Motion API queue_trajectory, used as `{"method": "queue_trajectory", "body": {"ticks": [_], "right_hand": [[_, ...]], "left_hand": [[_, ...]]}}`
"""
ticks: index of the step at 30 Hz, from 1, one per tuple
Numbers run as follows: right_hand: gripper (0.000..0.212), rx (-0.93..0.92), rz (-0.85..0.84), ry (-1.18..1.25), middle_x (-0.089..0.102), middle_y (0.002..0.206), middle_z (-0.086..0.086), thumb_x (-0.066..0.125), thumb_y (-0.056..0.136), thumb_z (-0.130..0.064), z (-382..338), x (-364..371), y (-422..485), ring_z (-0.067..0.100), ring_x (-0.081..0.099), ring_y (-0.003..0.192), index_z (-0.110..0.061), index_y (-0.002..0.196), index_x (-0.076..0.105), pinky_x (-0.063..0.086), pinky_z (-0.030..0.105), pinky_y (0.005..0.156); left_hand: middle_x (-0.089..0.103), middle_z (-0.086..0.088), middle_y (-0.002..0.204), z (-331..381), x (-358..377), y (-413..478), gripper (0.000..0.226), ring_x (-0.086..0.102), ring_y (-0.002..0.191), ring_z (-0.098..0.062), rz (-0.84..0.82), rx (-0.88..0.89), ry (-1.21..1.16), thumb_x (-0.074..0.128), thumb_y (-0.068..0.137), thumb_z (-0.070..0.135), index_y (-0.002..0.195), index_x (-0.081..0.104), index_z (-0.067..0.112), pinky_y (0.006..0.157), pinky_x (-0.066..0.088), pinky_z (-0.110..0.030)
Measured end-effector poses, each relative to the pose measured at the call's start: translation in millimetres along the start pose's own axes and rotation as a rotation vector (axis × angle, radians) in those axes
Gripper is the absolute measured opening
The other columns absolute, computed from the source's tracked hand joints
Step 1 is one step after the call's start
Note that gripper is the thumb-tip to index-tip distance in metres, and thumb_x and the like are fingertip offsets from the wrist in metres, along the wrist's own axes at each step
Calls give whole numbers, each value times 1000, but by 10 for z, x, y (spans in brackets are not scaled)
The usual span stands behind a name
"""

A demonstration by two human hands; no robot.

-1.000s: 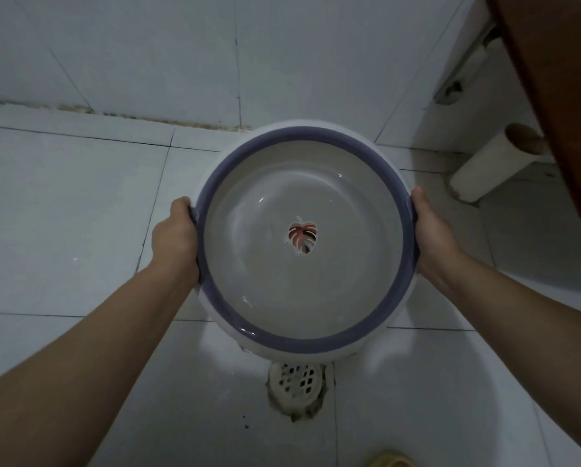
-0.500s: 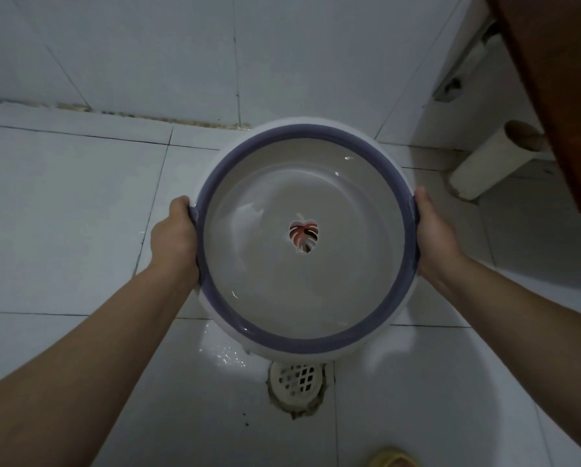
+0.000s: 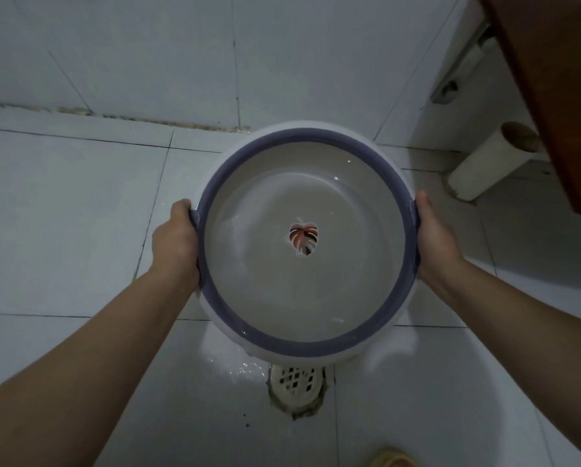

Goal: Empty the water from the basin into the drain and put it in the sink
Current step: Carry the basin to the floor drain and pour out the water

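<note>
A round white basin (image 3: 282,343) with a purple rim and a leaf picture on its bottom hangs above the tiled floor, tipped slightly toward me. Clear water lies in it, pooled toward the near side. My left hand (image 3: 176,241) grips its left rim and my right hand (image 3: 433,241) grips its right rim. The round white floor drain (image 3: 295,380) sits just below the basin's near edge, partly hidden by it. Wet patches glisten on the tile (image 3: 235,369) left of the drain. No sink is in view.
A white pipe (image 3: 484,170) runs along the floor at the right, under a brown wooden edge (image 3: 551,96). The tiled wall (image 3: 181,55) stands behind the basin. A yellowish slipper (image 3: 391,461) shows at the bottom edge.
The basin has tipped a little toward me, the water has shifted to its near side, and wet splashes have appeared on the tile beside the drain.
</note>
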State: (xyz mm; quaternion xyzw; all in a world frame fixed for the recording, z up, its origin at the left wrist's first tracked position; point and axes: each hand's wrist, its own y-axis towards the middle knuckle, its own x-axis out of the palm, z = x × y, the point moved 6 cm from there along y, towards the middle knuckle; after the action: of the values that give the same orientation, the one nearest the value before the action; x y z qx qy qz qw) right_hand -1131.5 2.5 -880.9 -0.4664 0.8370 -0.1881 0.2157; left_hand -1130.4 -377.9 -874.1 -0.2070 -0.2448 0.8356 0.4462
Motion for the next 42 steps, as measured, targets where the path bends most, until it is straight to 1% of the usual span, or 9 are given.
{"method": "queue_trajectory", "body": {"ticks": [4, 8, 17, 25, 31, 33, 37, 39, 42], "right_hand": [[67, 7, 9, -1, 76, 94, 8, 55, 60, -75, 12, -8, -36, 27, 71, 87, -18, 91, 73, 54, 47, 90], [62, 11, 7, -3, 76, 96, 8, 54, 69, -71, 18, -19, -66, 28, 70, 90, -17, 94, 72, 54, 47, 91], [53, -5, 11, 7, 75, 93, 8, 52, 76, -69, 21, -55, -106, 28, 70, 88, -20, 83, 71, 54, 47, 89], [47, -19, 2, 77, 75, 94, 9, 52, 82, -61, 9, -47, -160, 27, 70, 87, -19, 86, 73, 57, 40, 82], [44, -50, 1, 93, 74, 60, -6, 52, 84, -60, 12, -84, -132, 12, 71, 60, -20, 77, 71, 54, 27, 58], [44, -49, 4, 82, 74, 60, -6, 52, 84, -60, 17, -86, -129, 12, 71, 60, -20, 77, 70, 54, 26, 57], [44, -32, 21, 91, 75, 64, -3, 53, 83, -60, 28, -87, -128, 19, 71, 72, -20, 78, 71, 56, 32, 67], [43, -40, 15, 89, 74, 60, -6, 54, 82, -60, 45, -95, -122, 18, 71, 68, -22, 76, 71, 56, 32, 66], [42, -43, 14, 92, 73, 58, -6, 55, 81, -61, 62, -115, -107, 14, 71, 58, -23, 71, 72, 55, 31, 62]], "left_hand": [[54, -1, 60, -5, -5, -9, 28, 51, 59, -19, -5, 9, -1, 49, 76, 40, 55, 50, 21, 56, 41, -30], [53, -1, 59, -1, 4, -19, 30, 51, 58, -18, -8, 4, -2, 49, 76, 41, 53, 48, 22, 55, 40, -29], [48, 1, 53, 14, 16, -30, 32, 47, 53, -16, -17, 17, 0, 49, 75, 41, 48, 45, 24, 53, 38, -30], [50, -1, 58, 32, 21, -51, 30, 48, 56, -17, -19, 24, -1, 49, 76, 39, 51, 45, 22, 53, 38, -28], [51, -1, 60, 36, 29, -64, 31, 49, 59, -18, -21, 23, 3, 48, 77, 40, 53, 46, 22, 55, 39, -28], [54, -1, 59, 39, 36, -63, 32, 52, 60, -17, -17, 20, 2, 49, 76, 40, 50, 48, 22, 57, 40, -29], [54, 3, 53, 32, 47, -51, 32, 52, 58, -17, -15, 30, 2, 50, 75, 42, 47, 50, 25, 58, 42, -29], [53, 4, 49, 29, 39, -36, 37, 52, 58, -17, -15, 29, 4, 50, 73, 42, 41, 49, 24, 60, 41, -30], [54, -1, 60, 32, 45, -34, 32, 53, 68, -21, -15, 24, 18, 50, 70, 42, 44, 49, 23, 65, 41, -34]]}}
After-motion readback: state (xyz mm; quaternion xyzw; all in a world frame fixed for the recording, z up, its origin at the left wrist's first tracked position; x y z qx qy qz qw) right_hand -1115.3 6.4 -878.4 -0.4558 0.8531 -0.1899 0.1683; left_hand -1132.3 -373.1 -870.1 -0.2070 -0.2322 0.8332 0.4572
